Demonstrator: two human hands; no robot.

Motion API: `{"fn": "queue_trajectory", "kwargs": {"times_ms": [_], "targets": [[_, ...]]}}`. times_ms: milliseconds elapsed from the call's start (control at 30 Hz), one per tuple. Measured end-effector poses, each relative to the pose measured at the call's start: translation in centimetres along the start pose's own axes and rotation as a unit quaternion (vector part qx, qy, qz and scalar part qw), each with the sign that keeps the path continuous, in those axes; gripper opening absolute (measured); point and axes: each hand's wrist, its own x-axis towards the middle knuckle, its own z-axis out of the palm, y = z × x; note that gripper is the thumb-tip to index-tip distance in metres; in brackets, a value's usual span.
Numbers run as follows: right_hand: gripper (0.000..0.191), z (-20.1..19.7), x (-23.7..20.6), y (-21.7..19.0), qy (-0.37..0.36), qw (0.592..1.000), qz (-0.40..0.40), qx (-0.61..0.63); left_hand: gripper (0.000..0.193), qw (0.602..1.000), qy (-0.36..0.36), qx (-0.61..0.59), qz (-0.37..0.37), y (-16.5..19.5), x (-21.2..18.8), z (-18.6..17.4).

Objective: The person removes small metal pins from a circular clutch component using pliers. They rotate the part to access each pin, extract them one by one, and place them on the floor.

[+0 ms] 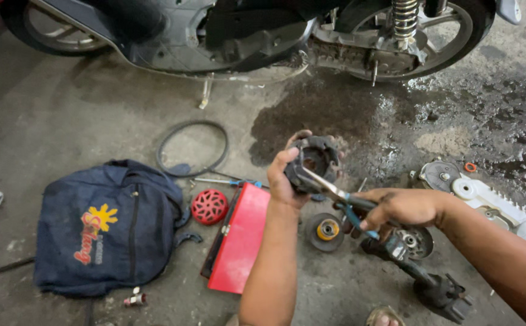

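Left hand grips a greasy clutch assembly; right hand clamps pliers into it, which may slip and nick fingers

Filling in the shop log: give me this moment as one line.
left hand: holds dark round part | right hand: holds blue-handled pliers on part | floor: red case, blue backpack

Left hand gripping round dark metal clutch part; right hand, at three o'clock, pressing blue-handled steel pliers against it above stained concrete floor.
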Motion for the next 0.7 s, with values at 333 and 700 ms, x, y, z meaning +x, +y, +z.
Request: {"fn": "queue_trajectory", "kwargs": {"times_ms": [333,700], "targets": [[0.028,1.5,-1.9,-2.9,0.299,0.934,-0.143,-0.131,0.050,0.997,-0.046,0.020,0.059,-0.2,0.3,-0.6],[0.039,4.1,4.0,-6.3,0.567,0.764,-0.274,-0.141,0.040,0.969,0.015,0.174,0.177,-4.5,-0.8,1.3]]}}
